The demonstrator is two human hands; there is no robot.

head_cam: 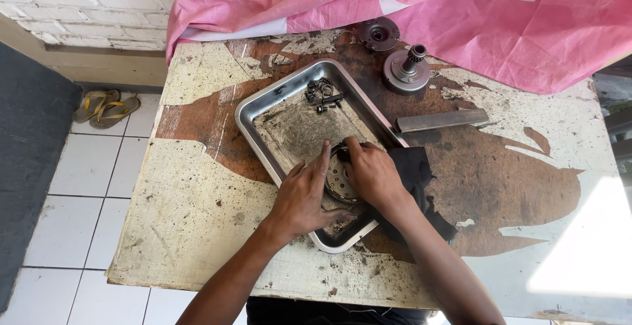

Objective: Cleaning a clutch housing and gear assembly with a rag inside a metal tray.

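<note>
metal tray (263, 111): left hand (304, 196) and right hand (372, 175) grip clamped on round disc (337, 181).

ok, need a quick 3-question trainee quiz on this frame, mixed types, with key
1. True or false: both hands rest on the round metal part inside the steel tray.
2. Where do the small bolts and springs lie? A) far end of the tray B) on the floor C) on the black cloth
3. Fill in: the geared hub stands on the table beside the pink ____.

Key:
1. True: left hand and right hand are on the round metal part in the steel tray.
2. A: small bolts and springs.
3. Cloth: geared hub, pink cloth, table.
</note>
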